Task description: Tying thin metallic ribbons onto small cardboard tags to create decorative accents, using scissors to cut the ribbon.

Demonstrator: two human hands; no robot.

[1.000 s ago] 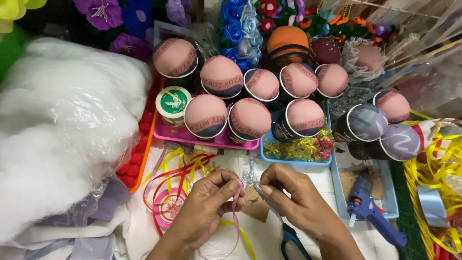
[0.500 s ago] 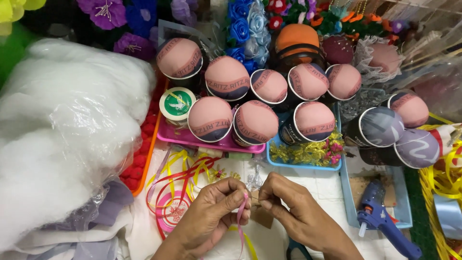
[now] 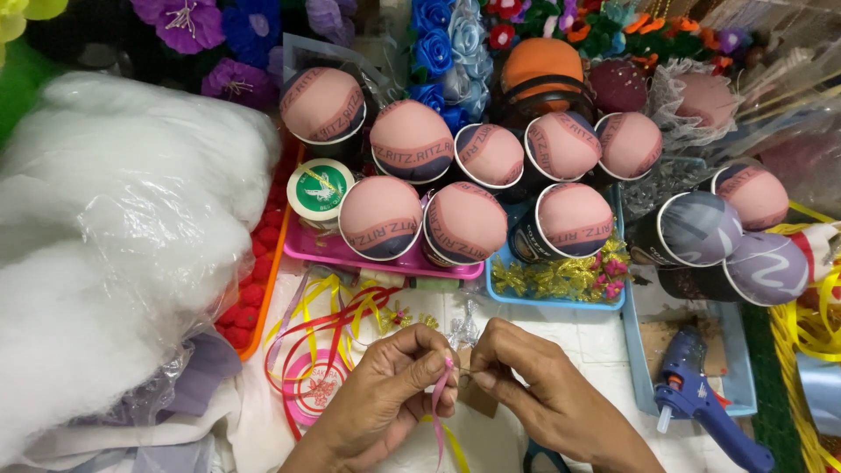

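While both hands met low over the white tabletop (image 3: pixel 604 346), the left hand (image 3: pixel 385 398) had its fingers (image 3: pixel 434 361) pinched together on a thin pink ribbon (image 3: pixel 441 394), which hung down from the pinch in front of the palm. The right hand (image 3: pixel 534 385) had its fingers closed on a small pale piece just beside that pinch, too small for me to tell what it was. Behind the hands stood rows of pink-capped cups (image 3: pixel 464 223) on a pink tray (image 3: pixel 385 263) and a blue tray (image 3: pixel 561 302), with a big bag of white stuffing (image 3: pixel 114 254) to the left, loops of red and yellow ribbon (image 3: pixel 333 315) near the left wrist, and a blue glue gun (image 3: pixel 701 407) to the right.

To my eye the ribbon was narrow and slippery, so a loosened pinch could have let it slide out and drop. The loose loops lay close enough to snag a finger, and the stacked cups leaned forward, so a nudged tray might have tipped them.
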